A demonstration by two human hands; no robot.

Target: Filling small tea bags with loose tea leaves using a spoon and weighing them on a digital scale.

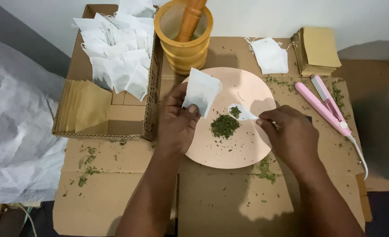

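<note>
My left hand [177, 120] holds a small white filter bag [201, 91] upright over the left side of a pale pink round plate [242, 151]. My right hand [291, 134] grips the handle of a white spoon [242, 113] whose bowl carries a bit of dried green herb. Just below the spoon, a small heap of the same crushed green leaves [224, 126] lies on the plate's middle.
A wooden mortar with a pestle [184, 33] stands behind the plate. An open cardboard box [111, 116] at left holds white bags and brown envelopes. More white bags [270, 55], a brown envelope stack [318, 50] and a pink heat sealer [324, 107] lie at right. Herb crumbs dot the cardboard.
</note>
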